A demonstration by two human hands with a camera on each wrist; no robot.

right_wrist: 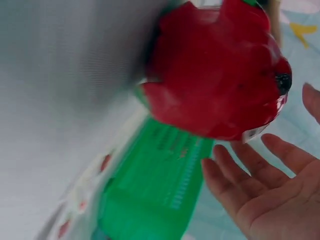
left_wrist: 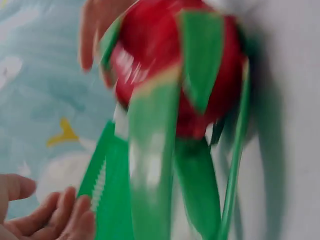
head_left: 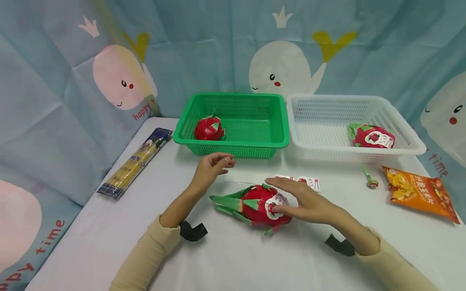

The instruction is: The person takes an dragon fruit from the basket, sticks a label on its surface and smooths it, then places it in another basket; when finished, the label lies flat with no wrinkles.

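Note:
A red dragon fruit (head_left: pixel 252 204) with long green leaves and a white round sticker lies on the white table, its leaves toward the left. My right hand (head_left: pixel 307 202) is over its sticker end, fingers extended and thumb in front of the sticker. In the right wrist view the fingers (right_wrist: pixel 255 172) spread close beside the fruit (right_wrist: pixel 215 75); whether they touch cannot be told. Beyond the leaf tips my left hand (head_left: pixel 214 166) hovers, fingers loosely bent and holding nothing. The left wrist view shows that hand (left_wrist: pixel 50 215) apart from the blurred leaves (left_wrist: pixel 155 165).
Behind stand a green basket (head_left: pixel 233 144) holding a dragon fruit (head_left: pixel 209 128) and a white basket (head_left: pixel 356 151) holding another dragon fruit (head_left: pixel 373 137). A noodle pack (head_left: pixel 135 163) lies left. Sticker sheets (head_left: pixel 309 183), a lollipop-like item (head_left: pixel 371 182) and an orange snack bag (head_left: pixel 422 194) lie right.

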